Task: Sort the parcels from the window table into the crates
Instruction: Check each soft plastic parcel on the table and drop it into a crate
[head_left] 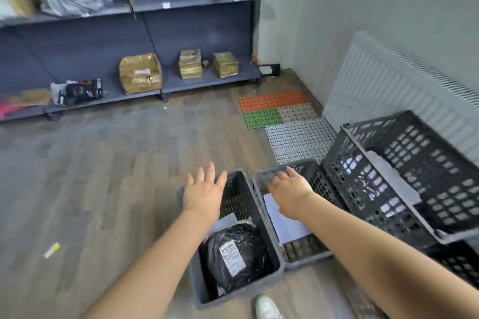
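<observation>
Both the left hand (pixel 204 193) and right hand (pixel 291 193) hover spread and empty over two crates (pixel 274 264); a black parcel (pixel 238 254) and white parcel (pixel 282 223) lie sorted; the window table is unseen, so what remains is unclear.

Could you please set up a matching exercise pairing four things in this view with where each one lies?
Things:
1. black bagged parcel
2. white flat parcel
3. orange mat
4. yellow-tipped scrap

Places:
A. on the bare floor, far left
B. in the left grey crate
C. by the wall, in front of the shelf's right end
D. in the middle grey crate, under the right hand

Pairs: 1-B, 2-D, 3-C, 4-A
</observation>
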Demonstrator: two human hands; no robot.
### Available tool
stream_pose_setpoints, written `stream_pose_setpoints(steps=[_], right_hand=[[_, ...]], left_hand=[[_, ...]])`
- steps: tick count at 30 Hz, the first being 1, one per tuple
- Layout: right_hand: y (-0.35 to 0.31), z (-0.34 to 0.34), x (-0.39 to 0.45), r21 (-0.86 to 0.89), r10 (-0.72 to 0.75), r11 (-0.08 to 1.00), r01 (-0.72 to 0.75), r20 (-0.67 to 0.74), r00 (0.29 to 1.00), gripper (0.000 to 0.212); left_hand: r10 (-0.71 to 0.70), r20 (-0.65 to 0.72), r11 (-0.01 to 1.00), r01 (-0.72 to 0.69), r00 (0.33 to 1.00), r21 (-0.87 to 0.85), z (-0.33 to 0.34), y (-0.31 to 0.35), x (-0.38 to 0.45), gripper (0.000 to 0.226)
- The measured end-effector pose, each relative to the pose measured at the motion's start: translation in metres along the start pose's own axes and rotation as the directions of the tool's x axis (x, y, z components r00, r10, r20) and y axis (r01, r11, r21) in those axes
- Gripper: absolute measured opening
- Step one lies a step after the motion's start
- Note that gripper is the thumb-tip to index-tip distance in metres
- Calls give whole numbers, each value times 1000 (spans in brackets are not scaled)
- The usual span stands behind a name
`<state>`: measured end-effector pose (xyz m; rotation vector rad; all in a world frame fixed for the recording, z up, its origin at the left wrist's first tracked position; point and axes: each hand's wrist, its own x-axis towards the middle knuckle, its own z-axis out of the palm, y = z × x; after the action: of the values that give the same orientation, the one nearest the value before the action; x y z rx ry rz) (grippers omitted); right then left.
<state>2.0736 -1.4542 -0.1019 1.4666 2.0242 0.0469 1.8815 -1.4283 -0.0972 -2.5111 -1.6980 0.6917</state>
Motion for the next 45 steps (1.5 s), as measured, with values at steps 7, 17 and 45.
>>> stream_pose_setpoints(steps=[7, 17, 45], right_hand=[[30, -56, -140, 95, 215, 975, -201, -170, 962, 48], [72, -12, -336, 304, 589, 782, -544, -75, 805, 37], [-11, 345, -893, 249, 886, 64, -966, 432, 170, 57]], left_hand=[[102, -249, 995, -95, 963, 41, -121, 8, -92, 59], [471, -401, 882, -416, 786, 220, -200, 144, -180, 34], [888, -306, 452, -772, 343, 447, -155, 668, -540, 65]])
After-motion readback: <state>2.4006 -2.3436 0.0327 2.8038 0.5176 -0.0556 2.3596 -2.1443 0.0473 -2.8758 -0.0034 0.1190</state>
